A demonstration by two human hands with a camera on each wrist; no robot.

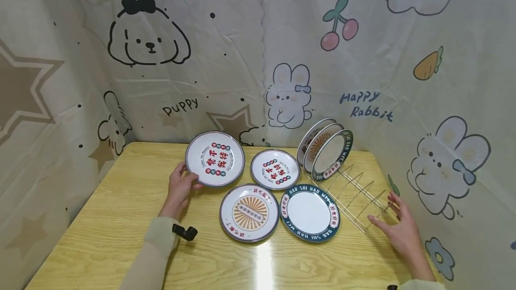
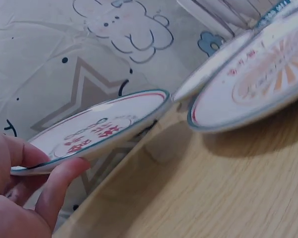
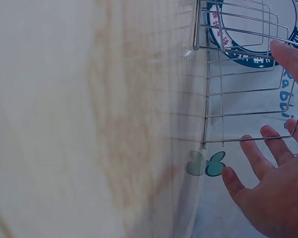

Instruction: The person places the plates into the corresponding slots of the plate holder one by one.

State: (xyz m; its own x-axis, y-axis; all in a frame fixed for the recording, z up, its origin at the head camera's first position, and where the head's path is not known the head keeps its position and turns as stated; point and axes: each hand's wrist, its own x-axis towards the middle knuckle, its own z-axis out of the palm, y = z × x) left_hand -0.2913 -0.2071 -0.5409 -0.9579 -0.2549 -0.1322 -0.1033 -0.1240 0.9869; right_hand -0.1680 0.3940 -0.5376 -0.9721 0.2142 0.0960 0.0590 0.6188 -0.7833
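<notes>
My left hand [image 1: 181, 188] pinches the near-left rim of a white plate [image 1: 215, 159] with red characters. In the left wrist view this plate [image 2: 104, 124] is tilted and raised off the table. The fingers of my right hand [image 1: 401, 227] are spread around the near right end of a wire plate rack [image 1: 354, 196]. The right wrist view shows the thumb [image 3: 288, 57] at a wire of the rack; whether it presses there I cannot tell. Several plates stand upright at the rack's far end, the nearest a green-rimmed plate [image 1: 331, 155].
Three plates lie flat on the wooden table [image 1: 121, 218]: a smaller plate with red characters [image 1: 275, 169], a sunburst plate [image 1: 249, 213] and a green-rimmed plate [image 1: 310, 213]. A printed cloth [image 1: 225, 79] hangs behind and along both sides of the table.
</notes>
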